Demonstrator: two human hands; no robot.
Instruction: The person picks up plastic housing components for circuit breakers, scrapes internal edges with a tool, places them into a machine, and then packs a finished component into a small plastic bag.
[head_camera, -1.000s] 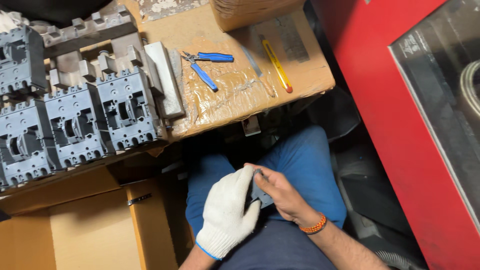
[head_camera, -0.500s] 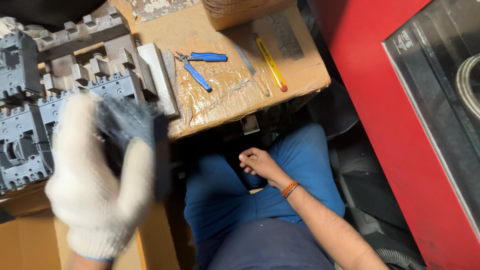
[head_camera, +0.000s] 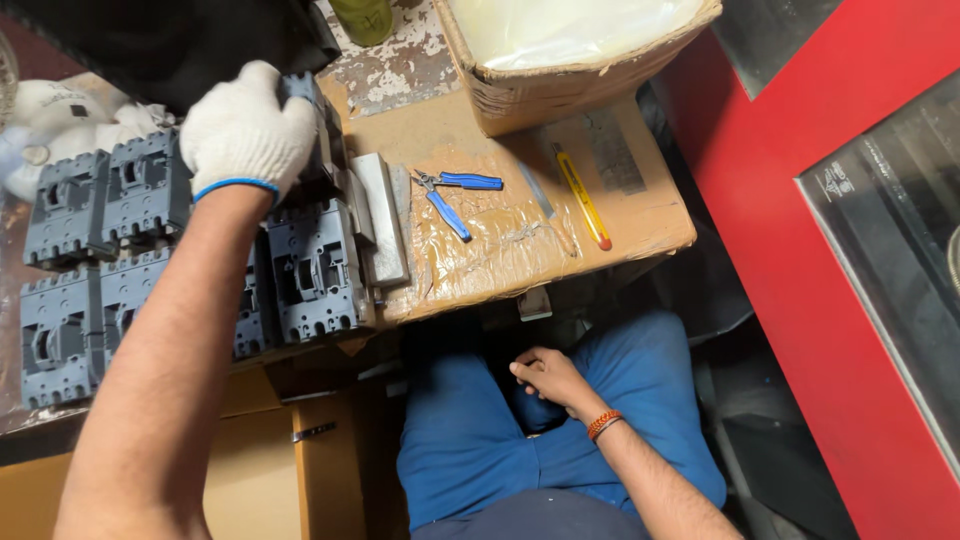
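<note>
1. The grey breaker block (head_camera: 305, 130) stands at the back of the rows, its long side running away from the person, under the gloved left hand (head_camera: 245, 130), fingers curled over its top.
2. The bare right hand (head_camera: 550, 378) rests well apart on the lap, fingers loosely folded.
3. A brown carton (head_camera: 560, 85) sits behind the blue pliers (head_camera: 452, 195); a white label (head_camera: 836, 182) is on the red cabinet's dark panel.

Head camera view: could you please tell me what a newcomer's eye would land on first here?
The white-gloved left hand gripping a grey breaker housing at the top of the rows of grey housings on the left. Next, blue-handled pliers on the taped cardboard bench top, and the bare right hand resting in the lap.
</note>
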